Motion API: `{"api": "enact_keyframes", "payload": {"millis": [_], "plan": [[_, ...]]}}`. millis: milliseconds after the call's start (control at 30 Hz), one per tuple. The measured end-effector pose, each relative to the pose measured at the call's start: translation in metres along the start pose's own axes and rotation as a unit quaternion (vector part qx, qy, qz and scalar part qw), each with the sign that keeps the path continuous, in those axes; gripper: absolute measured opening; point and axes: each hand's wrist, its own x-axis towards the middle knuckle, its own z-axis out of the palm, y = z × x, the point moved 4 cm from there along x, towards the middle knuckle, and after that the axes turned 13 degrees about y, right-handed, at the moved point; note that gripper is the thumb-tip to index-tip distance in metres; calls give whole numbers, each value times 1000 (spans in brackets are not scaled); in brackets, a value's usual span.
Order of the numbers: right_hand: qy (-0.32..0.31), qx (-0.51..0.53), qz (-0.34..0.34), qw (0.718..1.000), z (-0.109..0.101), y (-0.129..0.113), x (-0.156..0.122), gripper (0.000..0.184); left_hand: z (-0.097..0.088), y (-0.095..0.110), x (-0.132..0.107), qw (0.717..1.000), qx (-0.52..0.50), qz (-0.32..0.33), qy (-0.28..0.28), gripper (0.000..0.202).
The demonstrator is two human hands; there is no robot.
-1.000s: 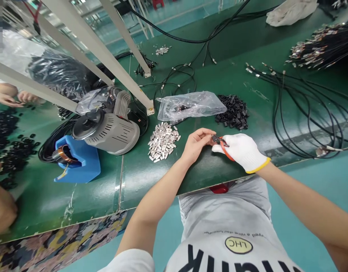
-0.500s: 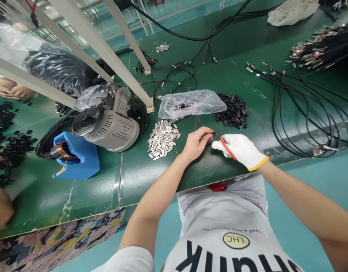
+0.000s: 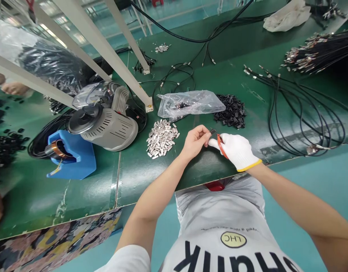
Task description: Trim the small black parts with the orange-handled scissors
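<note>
At the near edge of the table [image 3: 140, 170], we are pinching a small dark part [image 3: 212, 131] between the fingers [image 3: 204, 133] of our bare left hand [image 3: 194, 142] while our gloved right hand [image 3: 236, 151] is gripping a red-handled tool [image 3: 220, 145] against it; a slip of the tool could be nipping fingertips or flicking the part away.

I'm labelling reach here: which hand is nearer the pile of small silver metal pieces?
Left. The bare left hand is just right of the silver pile, not touching it; the gloved right hand, holding an orange-handled tool, is farther right.
</note>
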Motion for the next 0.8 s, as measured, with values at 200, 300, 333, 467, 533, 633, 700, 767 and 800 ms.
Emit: {"api": "enact_keyframes", "payload": {"millis": [200,300,333,467,533,633,700,767,800], "plan": [[33,-89,-30,995,4,1,1,73,1,-11,1,999,12,-25,23,31],[44,-96,-28,994,6,-1,3,73,0,-14,1,998,-1,-44,47,29],[49,-97,-28,994,6,-3,4,73,0,-14,1,997,-1,-47,57,29],[35,-84,-20,996,5,-7,9,70,0,-15,1,995,24,-44,88,25],[14,-73,-14,997,4,-8,12,72,1,-16,1,993,38,-40,101,23],[2,-58,-20,998,2,-12,16,76,1,-19,2,991,42,-39,120,23],[-3,-52,-21,998,2,-14,19,77,0,-20,2,990,43,-38,128,22],[-12,-47,-16,999,2,-16,20,76,0,-21,3,990,39,-39,132,22],[-15,-46,-13,999,2,-16,21,75,0,-21,4,990,34,-40,134,22]]}}
